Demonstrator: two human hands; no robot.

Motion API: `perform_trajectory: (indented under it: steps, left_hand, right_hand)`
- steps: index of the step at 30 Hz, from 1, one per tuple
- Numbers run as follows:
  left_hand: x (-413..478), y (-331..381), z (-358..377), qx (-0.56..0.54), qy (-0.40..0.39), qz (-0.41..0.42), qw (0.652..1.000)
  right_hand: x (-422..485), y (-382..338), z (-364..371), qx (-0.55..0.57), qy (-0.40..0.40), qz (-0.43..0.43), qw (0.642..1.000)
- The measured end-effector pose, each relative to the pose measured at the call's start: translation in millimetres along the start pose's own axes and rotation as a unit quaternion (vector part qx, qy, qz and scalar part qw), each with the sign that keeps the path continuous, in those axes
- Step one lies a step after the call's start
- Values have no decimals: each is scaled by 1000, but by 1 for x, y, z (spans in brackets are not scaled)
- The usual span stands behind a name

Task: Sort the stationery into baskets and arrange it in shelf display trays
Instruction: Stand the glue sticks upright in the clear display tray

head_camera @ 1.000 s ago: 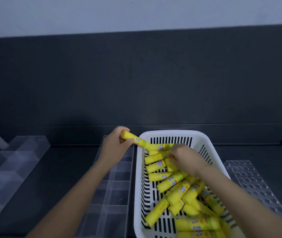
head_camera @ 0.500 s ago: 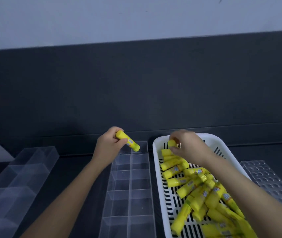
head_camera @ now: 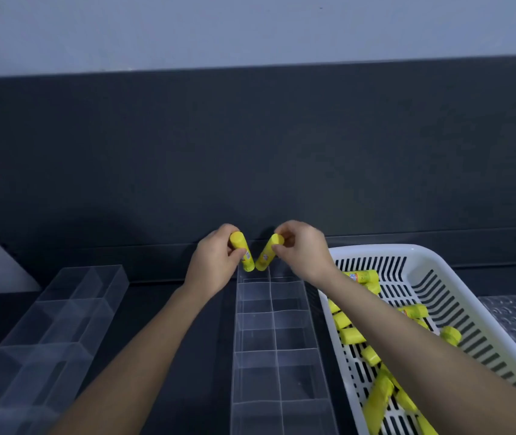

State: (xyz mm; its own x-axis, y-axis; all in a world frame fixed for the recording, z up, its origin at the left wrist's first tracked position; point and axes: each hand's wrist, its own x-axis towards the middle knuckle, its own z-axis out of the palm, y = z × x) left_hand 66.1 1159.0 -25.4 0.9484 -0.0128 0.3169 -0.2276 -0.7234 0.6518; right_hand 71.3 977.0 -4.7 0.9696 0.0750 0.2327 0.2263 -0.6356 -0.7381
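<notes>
Ignore spare clear tray (head_camera: 62, 309) at 9 o'clock of the divided tray (head_camera: 274, 340). Gripping with left hand (head_camera: 215, 265) one glue stick (head_camera: 242, 251); pinching second glue stick (head_camera: 267, 252) with right hand (head_camera: 303, 252). Holding both close together, lower tips nearly touching in a V over the tray's 12 o'clock cells. Best bet: stand each upright, one per cell, release only once seated. Go light on the thin clear walls. Leave remaining glue sticks (head_camera: 352, 335) loose in white basket (head_camera: 376, 250) at 3 o'clock.

The divided tray (head_camera: 277, 334) is clear, glossy plastic; the slotted basket (head_camera: 432, 277) is smooth white plastic; the glue sticks (head_camera: 352, 335) are bright yellow plastic with paper labels.
</notes>
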Motion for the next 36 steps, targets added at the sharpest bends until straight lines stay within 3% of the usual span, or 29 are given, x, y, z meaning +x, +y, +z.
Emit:
perform_trajectory:
  steps: [13, 28, 36]
  left_hand:
    - [2, -25, 34, 84, -61, -31, 994]
    - [-2, -23, 42, 37, -8, -43, 998]
    - [-6, 1, 33, 51, 2, 30, 998]
  right_hand:
    - [5, 13, 49, -90, -47, 1, 995]
    - [3, 18, 63, -37, 9, 22, 999]
    - [-7, 25, 29, -49, 20, 2, 999]
